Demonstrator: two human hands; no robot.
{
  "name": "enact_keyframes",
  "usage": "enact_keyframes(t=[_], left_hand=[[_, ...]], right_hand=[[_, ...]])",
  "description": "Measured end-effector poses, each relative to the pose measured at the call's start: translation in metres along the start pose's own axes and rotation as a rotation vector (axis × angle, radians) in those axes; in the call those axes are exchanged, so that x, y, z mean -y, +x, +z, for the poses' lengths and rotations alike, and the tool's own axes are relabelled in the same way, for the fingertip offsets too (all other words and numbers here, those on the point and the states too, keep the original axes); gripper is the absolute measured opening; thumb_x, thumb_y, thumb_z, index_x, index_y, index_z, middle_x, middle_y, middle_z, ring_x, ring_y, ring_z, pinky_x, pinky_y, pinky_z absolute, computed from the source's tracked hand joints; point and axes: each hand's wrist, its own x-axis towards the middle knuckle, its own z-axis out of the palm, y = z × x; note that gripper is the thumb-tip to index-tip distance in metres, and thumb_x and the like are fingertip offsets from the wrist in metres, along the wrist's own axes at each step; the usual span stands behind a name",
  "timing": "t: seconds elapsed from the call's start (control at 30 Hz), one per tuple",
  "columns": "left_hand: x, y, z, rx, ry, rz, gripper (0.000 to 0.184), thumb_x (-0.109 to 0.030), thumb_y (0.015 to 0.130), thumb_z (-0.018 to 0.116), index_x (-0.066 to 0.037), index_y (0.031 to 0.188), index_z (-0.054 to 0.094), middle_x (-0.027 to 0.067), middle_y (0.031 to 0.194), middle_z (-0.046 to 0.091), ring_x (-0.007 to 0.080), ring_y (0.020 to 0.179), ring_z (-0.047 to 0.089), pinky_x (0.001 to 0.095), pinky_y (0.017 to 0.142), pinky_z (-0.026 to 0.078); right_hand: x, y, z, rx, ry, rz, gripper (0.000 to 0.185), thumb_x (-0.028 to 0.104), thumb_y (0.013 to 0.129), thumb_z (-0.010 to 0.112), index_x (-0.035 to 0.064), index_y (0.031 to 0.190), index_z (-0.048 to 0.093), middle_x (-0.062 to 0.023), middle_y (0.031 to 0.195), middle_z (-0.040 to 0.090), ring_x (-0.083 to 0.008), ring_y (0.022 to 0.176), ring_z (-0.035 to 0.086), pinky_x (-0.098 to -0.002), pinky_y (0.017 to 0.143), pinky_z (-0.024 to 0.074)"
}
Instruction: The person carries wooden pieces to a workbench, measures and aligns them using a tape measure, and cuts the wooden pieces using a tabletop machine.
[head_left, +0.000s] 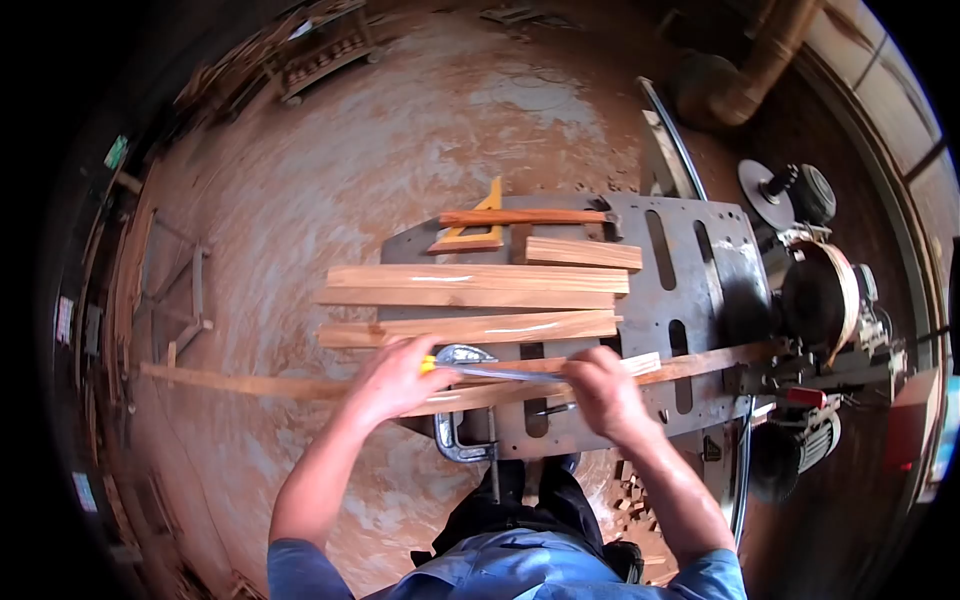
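My left hand (392,378) is closed round the yellow end of a long thin grey strip (500,372), whose exact kind I cannot make out. At the strip's other end my right hand (602,390) is closed on it, fingers curled. The strip stretches between both hands, just above a long narrow wooden batten (455,398) lying across the metal table (625,425). A G-clamp (443,430) grips the table's near edge beside my left hand. Beyond my hands lie several planed wooden pieces (470,328).
A hammer (530,216) rests across a yellow set square (490,205) at the table's far side, near a short wood block (583,252). Machinery with a round wheel (815,300) stands right. Small wood offcuts (635,500) litter the floor.
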Motion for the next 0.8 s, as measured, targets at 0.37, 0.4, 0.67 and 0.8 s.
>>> enact_keyframes(t=[0.37, 0.4, 0.67, 0.8], left_hand=[[-0.074, 0.216, 0.058, -0.296, 0.153, 0.355, 0.043, -0.042, 0.09, 0.073, -0.005, 0.113, 0.072, 0.0156, 0.116, 0.07, 0.0321, 0.118, 0.059, 0.0451, 0.096, 0.053], [-0.087, 0.231, 0.067, -0.245, 0.173, 0.363, 0.043, -0.039, 0.089, 0.076, -0.005, 0.114, 0.071, 0.013, 0.118, 0.069, 0.0286, 0.119, 0.059, 0.0446, 0.099, 0.052], [-0.12, 0.278, 0.117, -0.409, 0.188, 0.555, 0.054, -0.043, 0.089, 0.073, -0.003, 0.125, 0.065, 0.0154, 0.128, 0.062, 0.0312, 0.128, 0.051, 0.0515, 0.104, 0.045], [-0.09, 0.225, 0.067, -0.179, 0.12, 0.555, 0.056, -0.038, 0.092, 0.071, -0.001, 0.133, 0.06, 0.0194, 0.128, 0.063, 0.0354, 0.123, 0.057, 0.0496, 0.101, 0.048]], right_hand=[[0.013, -0.049, -0.004, 0.042, -0.078, 0.239, 0.045, 0.015, 0.084, 0.077, 0.0037, 0.125, 0.063, -0.0159, 0.125, 0.065, -0.0359, 0.115, 0.061, -0.0445, 0.099, 0.0509], [0.012, -0.051, -0.004, 0.051, -0.109, 0.243, 0.044, 0.017, 0.084, 0.077, 0.005, 0.124, 0.065, -0.0146, 0.127, 0.065, -0.035, 0.119, 0.06, -0.0443, 0.101, 0.0505], [0.009, -0.032, 0.005, 0.177, -0.256, 0.262, 0.054, 0.02, 0.079, 0.081, 0.0051, 0.127, 0.062, -0.0164, 0.143, 0.055, -0.0392, 0.135, 0.047, -0.0522, 0.114, 0.0384], [0.0, -0.019, 0.016, 0.26, -0.339, 0.237, 0.054, 0.022, 0.08, 0.079, 0.0053, 0.128, 0.062, -0.0155, 0.139, 0.057, -0.0365, 0.133, 0.049, -0.0529, 0.118, 0.0341]])
